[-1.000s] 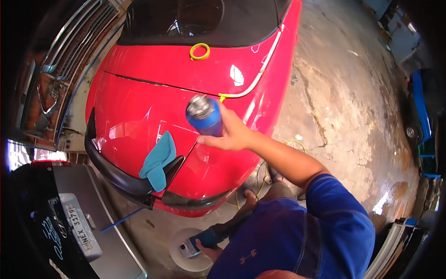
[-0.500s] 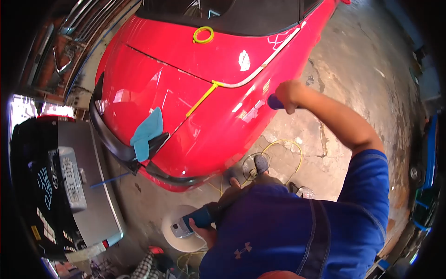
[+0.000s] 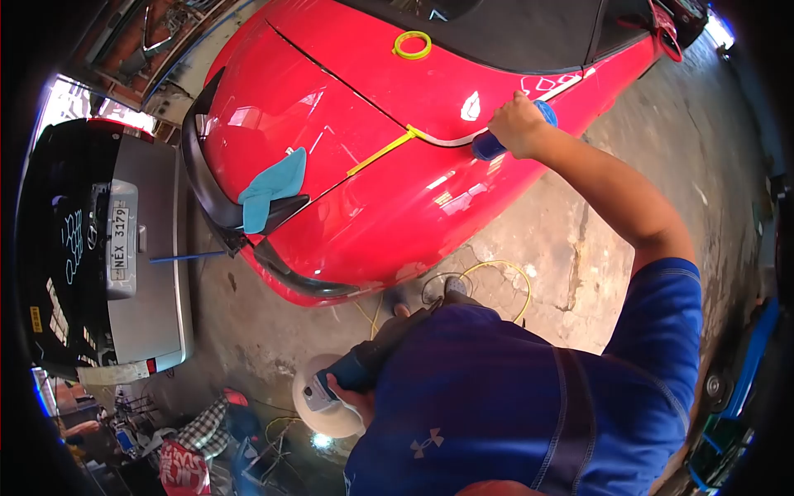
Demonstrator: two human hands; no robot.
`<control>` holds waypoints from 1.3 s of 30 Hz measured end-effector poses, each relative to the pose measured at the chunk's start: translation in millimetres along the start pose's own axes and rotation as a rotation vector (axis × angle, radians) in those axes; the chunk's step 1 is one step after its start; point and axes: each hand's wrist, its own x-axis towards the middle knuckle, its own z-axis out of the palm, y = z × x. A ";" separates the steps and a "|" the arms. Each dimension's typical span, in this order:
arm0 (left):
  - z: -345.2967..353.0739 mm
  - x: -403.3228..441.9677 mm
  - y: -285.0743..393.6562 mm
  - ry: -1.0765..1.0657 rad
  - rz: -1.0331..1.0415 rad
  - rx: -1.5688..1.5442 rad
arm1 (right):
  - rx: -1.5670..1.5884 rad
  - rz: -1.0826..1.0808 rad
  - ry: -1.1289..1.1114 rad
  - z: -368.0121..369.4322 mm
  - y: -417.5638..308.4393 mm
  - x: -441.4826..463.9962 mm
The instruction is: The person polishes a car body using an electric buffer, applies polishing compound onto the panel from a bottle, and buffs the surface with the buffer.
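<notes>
My right hand (image 3: 519,126) is wrapped round a dark blue bottle (image 3: 488,147), held tilted over the red car's (image 3: 372,215) front fender, near the hood edge. Whether the bottle touches the paint I cannot tell. Low at my left side, my left hand (image 3: 351,398) grips a blue-bodied polisher (image 3: 356,372). Its wide cream pad (image 3: 331,422) is clear of the car. Yellow tape (image 3: 380,155) runs along a panel seam, and a roll of yellow tape (image 3: 412,45) lies near the windshield. A teal cloth (image 3: 277,182) is draped by the front grille.
A grey and black vehicle (image 3: 149,289) with a licence plate stands at the left. A yellow cord (image 3: 528,289) loops on the concrete floor (image 3: 571,248) beside my feet. Cloths and clutter (image 3: 186,463) lie at the lower left.
My right hand has moved up along the fender with the bottle, closer to the hood edge. My view has turned, shifting the car. The polisher stays in my left hand.
</notes>
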 end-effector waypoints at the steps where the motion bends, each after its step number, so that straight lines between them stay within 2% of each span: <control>1: -16.1 17.5 -4.6 0.017 0.048 0.005 | -0.014 0.000 0.005 -0.7 0.2 2.7; 4: -21.1 23.4 -3.6 0.049 0.063 0.008 | -0.024 0.020 0.025 12.0 2.3 13.6; 6: -0.9 4.7 3.3 0.065 0.040 0.008 | 0.011 0.055 0.050 31.6 13.2 18.6; 9: 13.5 -2.3 11.6 0.072 0.015 0.024 | 0.057 0.167 -0.038 42.2 32.0 9.3; 13: 29.9 -3.2 19.3 0.071 0.008 0.066 | 0.134 0.276 -0.017 74.6 38.5 -8.6; 15: 38.4 -0.2 23.3 0.061 0.004 0.089 | 0.266 0.304 0.017 76.4 23.5 -14.1; 18: 49.3 7.6 28.2 0.033 0.022 0.133 | 0.285 0.266 0.024 63.0 -4.9 -16.0; 21: 57.7 16.6 33.9 -0.008 0.030 0.172 | 0.293 0.336 0.098 73.2 -7.5 -16.7; 22: 53.7 23.4 35.9 -0.032 0.026 0.183 | 0.334 0.364 0.044 74.1 -2.7 -22.2; 25: 38.9 53.6 46.4 -0.162 -0.129 0.159 | 0.386 0.414 -0.020 86.9 -6.8 -39.1; 28: 47.4 49.7 51.1 -0.170 -0.114 0.195 | 0.408 0.349 -0.042 91.5 -39.4 -54.2; 29: 54.8 38.5 54.1 -0.115 -0.098 0.226 | 0.440 0.330 -0.060 95.2 -48.5 -56.9; 31: 75.2 21.7 57.1 -0.011 -0.055 0.288 | 0.484 0.401 -0.056 111.7 -50.8 -60.1; 34: 70.8 36.1 70.7 -0.027 -0.055 0.343 | 0.547 0.532 -0.063 138.8 -39.1 -71.3; 38: 75.5 43.1 76.5 -0.049 -0.043 0.405 | 0.606 0.573 -0.061 161.1 -75.8 -80.5; 39: 76.6 43.7 78.5 -0.054 -0.040 0.421 | 0.626 0.544 -0.117 160.1 -86.1 -83.0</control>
